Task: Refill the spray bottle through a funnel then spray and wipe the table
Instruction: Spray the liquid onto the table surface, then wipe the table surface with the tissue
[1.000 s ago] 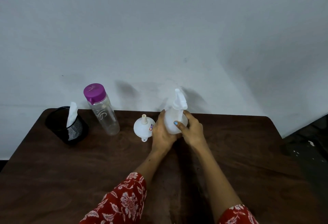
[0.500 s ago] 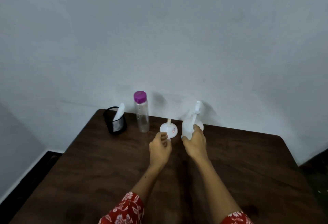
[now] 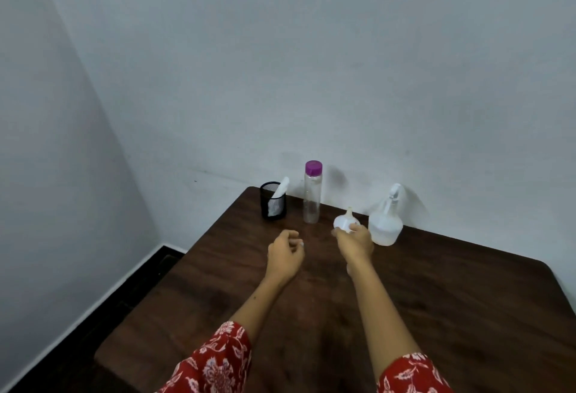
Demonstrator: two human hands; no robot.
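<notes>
1 head view looks forward and down, seemingly standing, over the table.

Four things stand in a row along the far edge of the table, near its far left corner. The cup is leftmost, closest to that corner, with a tissue standing in it. The bottle stands just right of the cup. The funnel sits right of the bottle and a little nearer the front, spout up. The sprayer is rightmost, just beside the funnel. The left hand lies in front of the bottle, apart from it. The right hand is in front of the funnel, its fingers on the funnel's near side, left of the sprayer.
</notes>
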